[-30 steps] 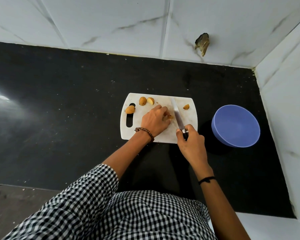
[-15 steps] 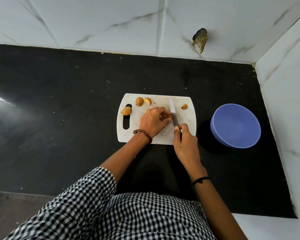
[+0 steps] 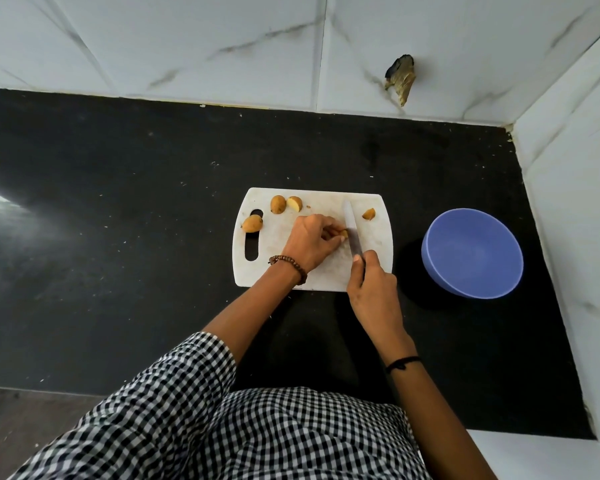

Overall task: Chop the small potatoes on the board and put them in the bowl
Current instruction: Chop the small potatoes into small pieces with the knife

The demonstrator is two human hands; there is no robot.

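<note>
Left hand (image 3: 310, 242) pins a small potato (image 3: 343, 233), right hand (image 3: 373, 287) grips the knife (image 3: 352, 230); potato's probably firm, round and rolly, so pinch its sides.

I see the left hand (image 3: 309, 242) pinching a potato piece (image 3: 343, 233) on the white cutting board (image 3: 274, 271). The right hand (image 3: 373, 285) grips the knife (image 3: 352, 230), its blade touching that piece and its tip pointing toward the wall. A potato (image 3: 252, 223) lies by the board's handle slot, and another potato (image 3: 278, 204) and a cut half (image 3: 294, 203) lie at the far edge. A wedge (image 3: 369, 214) lies right of the blade. The blue bowl (image 3: 471, 252) sits on the black counter (image 3: 118, 237), right of the board and apart from it.
</note>
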